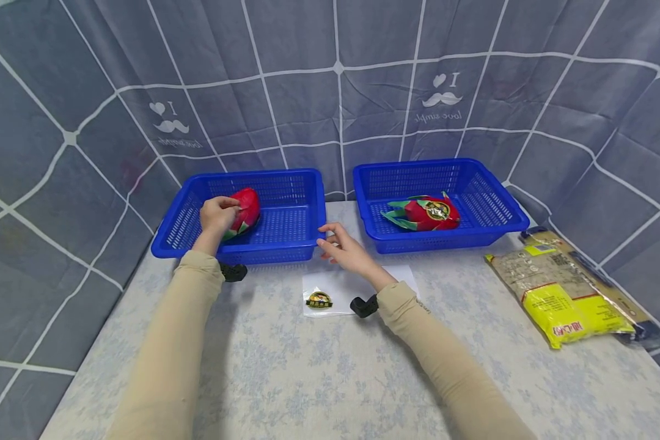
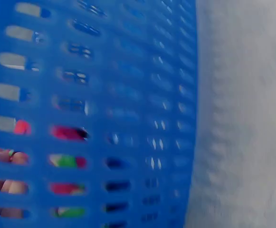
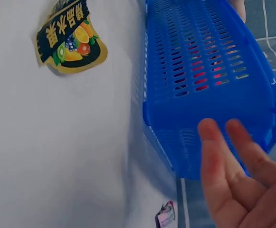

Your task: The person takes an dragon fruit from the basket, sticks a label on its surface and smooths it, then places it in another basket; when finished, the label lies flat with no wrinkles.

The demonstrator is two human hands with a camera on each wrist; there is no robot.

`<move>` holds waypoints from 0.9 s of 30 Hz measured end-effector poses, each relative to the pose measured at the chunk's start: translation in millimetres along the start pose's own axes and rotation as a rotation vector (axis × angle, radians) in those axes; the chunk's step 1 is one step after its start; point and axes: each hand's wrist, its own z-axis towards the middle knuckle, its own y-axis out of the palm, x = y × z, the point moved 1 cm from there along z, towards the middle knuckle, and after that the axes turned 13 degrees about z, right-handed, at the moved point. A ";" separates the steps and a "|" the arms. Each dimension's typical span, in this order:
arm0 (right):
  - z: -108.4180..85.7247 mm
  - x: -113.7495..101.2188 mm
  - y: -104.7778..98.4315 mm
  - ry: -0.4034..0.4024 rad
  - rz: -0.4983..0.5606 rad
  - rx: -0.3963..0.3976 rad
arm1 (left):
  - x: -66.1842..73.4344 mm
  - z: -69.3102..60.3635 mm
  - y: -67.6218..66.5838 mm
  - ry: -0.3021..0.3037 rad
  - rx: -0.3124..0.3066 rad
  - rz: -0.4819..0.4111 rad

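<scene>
Inside the left blue basket point(image 1: 286, 223), my left hand point(image 1: 219, 215) has its bent fingers on the upper left side of a red dragon fruit point(image 1: 247, 211). Through the basket's slots point(image 2: 95, 114), the left wrist view shows bits of the fruit point(image 2: 69, 133) and fingers point(image 2: 12, 186). My right hand point(image 1: 345, 249) is at that basket's right end, thumb and fingers apart beside the rim and holding nothing. The right wrist view shows its fingers point(image 3: 214, 156) spread in front of the basket's end wall point(image 3: 190, 111).
A second blue basket point(image 1: 429, 241) on the right holds another dragon fruit point(image 1: 426, 212) with a black and gold label. A white sheet point(image 1: 357, 284) bearing a similar label point(image 1: 319, 299) lies in front. Yellow-and-clear bags point(image 1: 566, 293) lie far right. A grey curtain point(image 1: 297, 110) hangs behind.
</scene>
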 end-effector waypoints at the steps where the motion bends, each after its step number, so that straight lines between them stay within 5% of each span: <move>1: -0.6 -0.5 -0.1 -0.002 -0.011 -0.013 | -0.3 -0.1 -1.3 -0.017 0.004 -0.068; 5: -5.9 -6.7 -2.5 -0.025 -0.133 0.010 | 3.8 -1.9 -6.8 -0.060 -0.021 -0.410; 9: -17.3 -19.6 -8.7 -0.072 -0.304 0.128 | 20.0 -9.0 -11.6 -0.029 -0.049 -0.611; 12: -25.0 -30.0 -13.5 -0.124 -0.303 0.181 | 40.1 -22.2 -14.9 0.072 -0.053 -0.696; 16: -32.0 -43.7 -19.7 -0.165 -0.105 0.154 | 73.5 -51.8 -13.0 0.284 -0.084 -0.777; 22: -47.4 -66.6 -26.0 -0.116 0.268 0.126 | 112.4 -116.7 7.5 0.555 -0.193 -0.775; 27: -75.8 -69.1 -31.6 -0.085 0.348 0.149 | 121.7 -170.5 24.9 0.836 -0.228 -0.567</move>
